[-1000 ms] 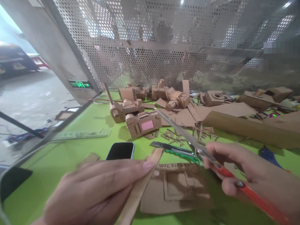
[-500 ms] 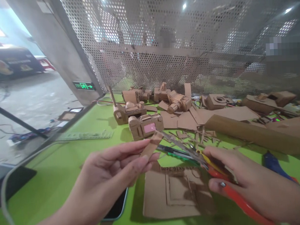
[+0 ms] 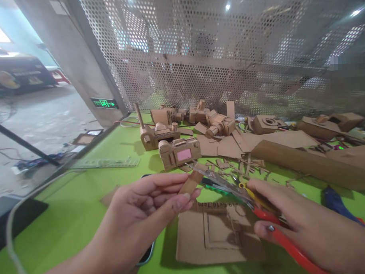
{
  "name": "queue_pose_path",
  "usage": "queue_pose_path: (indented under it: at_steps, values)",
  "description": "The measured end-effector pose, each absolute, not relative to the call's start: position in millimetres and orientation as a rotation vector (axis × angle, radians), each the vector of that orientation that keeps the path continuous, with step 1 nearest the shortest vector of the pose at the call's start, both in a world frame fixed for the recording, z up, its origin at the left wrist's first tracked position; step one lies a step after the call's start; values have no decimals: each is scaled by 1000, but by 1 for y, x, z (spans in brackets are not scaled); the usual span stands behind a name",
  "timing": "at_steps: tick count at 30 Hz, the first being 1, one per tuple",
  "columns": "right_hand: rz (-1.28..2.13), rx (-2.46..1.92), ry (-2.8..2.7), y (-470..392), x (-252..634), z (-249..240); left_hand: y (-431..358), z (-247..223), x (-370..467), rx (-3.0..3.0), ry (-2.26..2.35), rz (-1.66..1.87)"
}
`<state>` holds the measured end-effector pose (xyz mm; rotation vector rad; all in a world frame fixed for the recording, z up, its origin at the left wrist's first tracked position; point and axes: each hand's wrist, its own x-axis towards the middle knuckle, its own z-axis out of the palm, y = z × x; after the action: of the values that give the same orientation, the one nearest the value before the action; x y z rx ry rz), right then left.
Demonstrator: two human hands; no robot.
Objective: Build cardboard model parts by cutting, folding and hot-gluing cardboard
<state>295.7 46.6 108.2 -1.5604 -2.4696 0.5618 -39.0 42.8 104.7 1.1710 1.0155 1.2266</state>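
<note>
Perforated metal screening backs a lime-green bench. Above the flat brown cardboard sheet, the left hand pinches a narrow brown cardboard strip; the right hand grips red-handled scissors, blades at the strip. Fingertips sit close, so a slip could nick them.

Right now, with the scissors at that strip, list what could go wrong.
1. The left hand pinches the cardboard strip close to the scissors blades; fingertips could get nicked.
2. The short strip may twist, giving a crooked cut.
3. The offcut could vanish among the cardboard scraps on the green table.
</note>
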Motion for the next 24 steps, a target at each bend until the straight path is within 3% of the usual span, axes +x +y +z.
queue_pose_path:
  at_steps: [10, 20, 24]
  values:
    - [777, -1423, -2374, 51, 282, 115, 42, 100, -45, 1199, 1086, 1205]
    - [495, -1376, -2399, 48, 280, 111, 46, 102, -42, 1159, 985, 1206]
    - [559, -1404, -2287, 47, 283, 110, 47, 99, -45, 1163, 975, 1170]
